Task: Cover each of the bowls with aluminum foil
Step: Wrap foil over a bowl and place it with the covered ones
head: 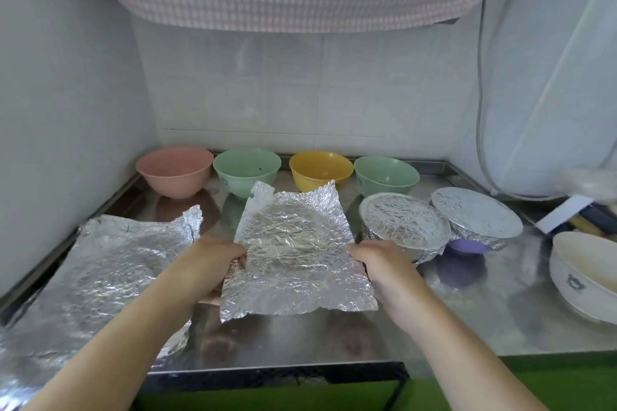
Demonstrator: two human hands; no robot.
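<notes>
On the steel counter (467, 320), a foil sheet (297, 253) (no legible writing) pinched between left hand (213, 260) and right hand (384, 264)

no readable text, brand or number anywhere, only an illegible dark blue emblem on the white bowl (581, 280) right of the foil-covered bowls (405, 222)

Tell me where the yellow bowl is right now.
In the head view the yellow bowl stands uncovered in the back row by the wall, between two green bowls, just behind the foil sheet held in both hands.
</notes>
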